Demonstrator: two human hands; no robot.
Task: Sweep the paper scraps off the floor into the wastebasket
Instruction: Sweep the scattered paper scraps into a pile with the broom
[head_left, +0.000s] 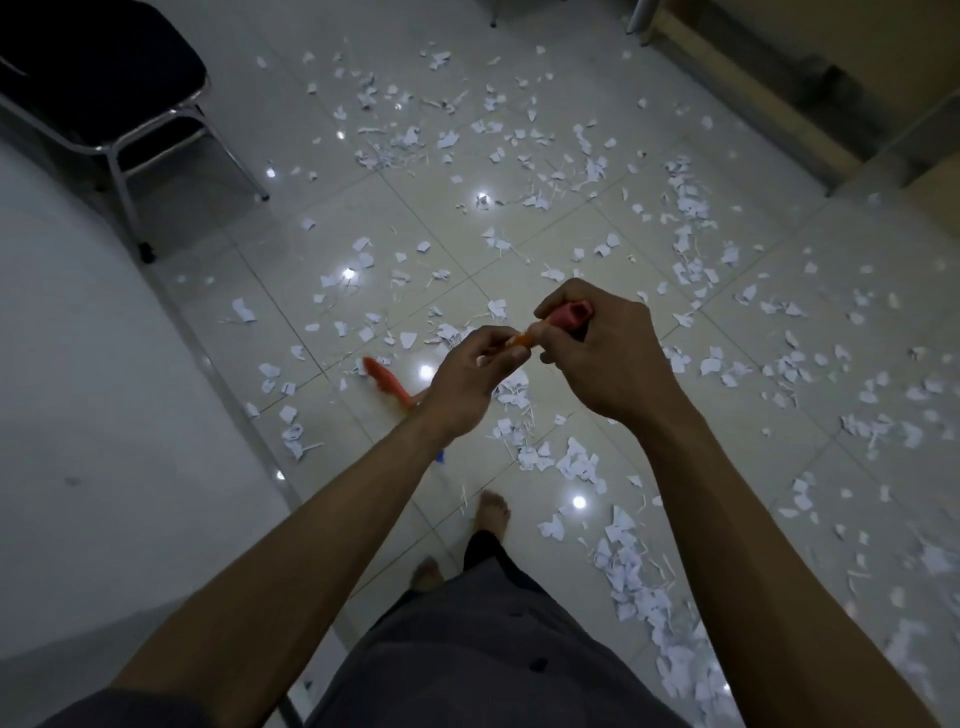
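White paper scraps (524, 156) lie scattered over the glossy tiled floor (322, 119), thickest at the right and lower right. Both hands hold an orange-red broom handle (569, 316) seen end on. My right hand (602, 358) grips its top end. My left hand (467, 382) grips the handle just below. The broom's orange head (387, 384) shows on the floor beyond my left wrist, among scraps. No wastebasket is in view.
A black chair (98, 78) with chrome legs stands at the top left. A pale wall or panel (78, 415) runs along the left. A wooden ledge (769, 88) crosses the top right. My bare feet (491, 512) stand below the hands.
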